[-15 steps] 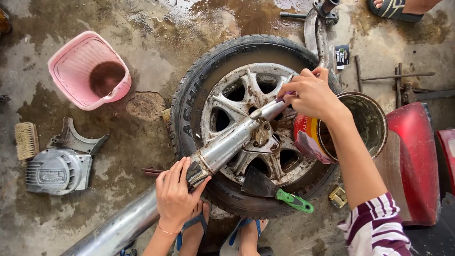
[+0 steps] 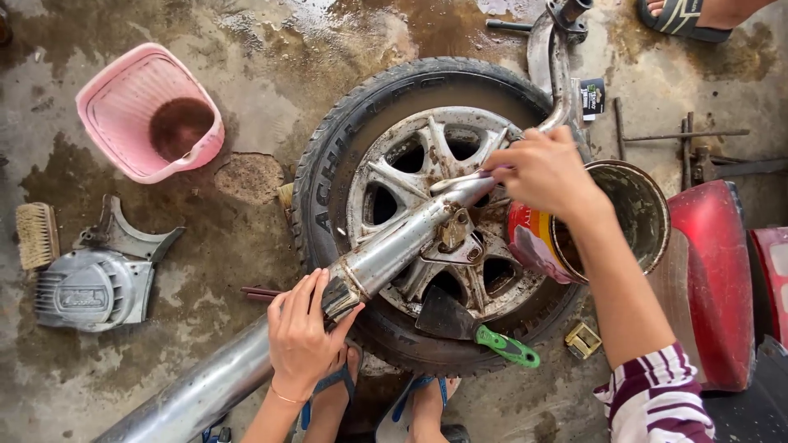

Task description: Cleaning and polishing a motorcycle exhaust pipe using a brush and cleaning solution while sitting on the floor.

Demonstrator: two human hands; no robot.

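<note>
A long silver exhaust pipe [image 2: 394,246] lies diagonally across a car wheel [image 2: 410,189] with a black tyre and grimy alloy rim. My left hand [image 2: 304,332] grips the pipe near its dark band at the tyre's lower edge. My right hand [image 2: 542,168] is closed on the pipe's narrow curved neck above the rim, with a thin tool that I cannot make out. A scraper [image 2: 476,328] with a green handle rests on the tyre. My sandalled feet [image 2: 410,406] stand below the wheel.
An open rusty paint can [image 2: 624,213] sits right of the wheel beside a red panel [image 2: 714,279]. A pink basket [image 2: 148,111], a brush [image 2: 37,234] and a grey engine cover [image 2: 94,287] lie left. Metal rods [image 2: 681,135] and another person's foot [image 2: 689,15] are at the top right.
</note>
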